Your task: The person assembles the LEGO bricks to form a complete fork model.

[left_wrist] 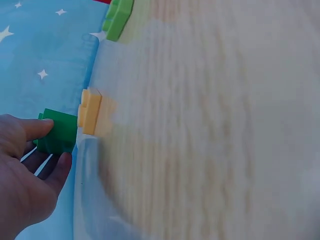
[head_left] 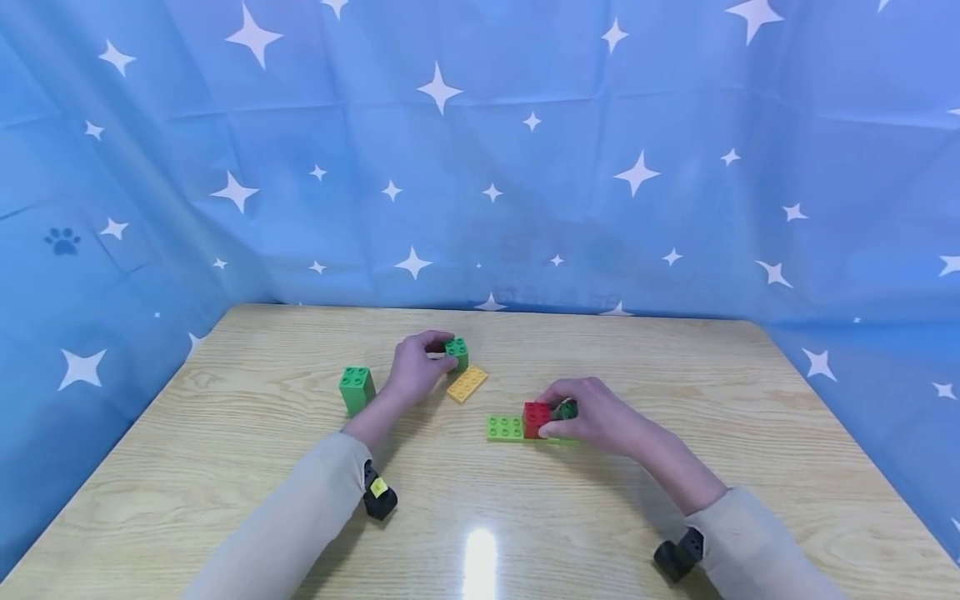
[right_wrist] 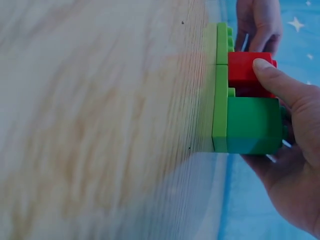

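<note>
Green studded brick (head_left: 457, 351) pinched by left hand (head_left: 414, 369); right hand (head_left: 596, 415) grips red brick (head_left: 536, 418).

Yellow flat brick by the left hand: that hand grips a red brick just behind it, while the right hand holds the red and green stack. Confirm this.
Not quite. The brick the left hand grips is green, not red, as the head view shows. It does sit just behind the yellow flat brick, and the right hand does hold the red and green stack.
</note>
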A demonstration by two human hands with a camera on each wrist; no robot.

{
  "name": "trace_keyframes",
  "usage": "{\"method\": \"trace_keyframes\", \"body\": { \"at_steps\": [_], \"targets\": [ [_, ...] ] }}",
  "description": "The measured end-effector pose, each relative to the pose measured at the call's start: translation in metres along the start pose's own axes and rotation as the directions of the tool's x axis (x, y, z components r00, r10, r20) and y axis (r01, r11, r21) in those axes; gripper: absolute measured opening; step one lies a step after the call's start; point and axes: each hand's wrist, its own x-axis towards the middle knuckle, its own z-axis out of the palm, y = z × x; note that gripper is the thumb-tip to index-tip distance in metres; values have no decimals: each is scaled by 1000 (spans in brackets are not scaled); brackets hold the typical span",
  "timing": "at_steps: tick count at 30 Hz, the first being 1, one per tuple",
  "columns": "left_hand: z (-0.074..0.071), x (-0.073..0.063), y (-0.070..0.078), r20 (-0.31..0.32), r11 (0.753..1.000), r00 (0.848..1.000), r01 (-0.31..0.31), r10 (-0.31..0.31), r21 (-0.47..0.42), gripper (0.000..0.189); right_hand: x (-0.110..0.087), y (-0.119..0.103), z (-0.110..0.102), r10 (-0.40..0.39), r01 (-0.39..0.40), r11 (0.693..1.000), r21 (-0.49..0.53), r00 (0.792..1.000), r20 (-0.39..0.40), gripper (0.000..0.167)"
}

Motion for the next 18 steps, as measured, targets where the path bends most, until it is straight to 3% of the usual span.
{"method": "trace_keyframes", "body": {
  "at_steps": [8,18],
  "targets": [
    [-4,-17,13,67,999,998,-18,21,-49,45,-1,1,0,14,-14,1000,18,1000,3,27],
    [-5,-47,16,149,993,985,-77,89,-86,37,2,2,2,-8,9,1000,28,1000,-21,29]
  ]
}}
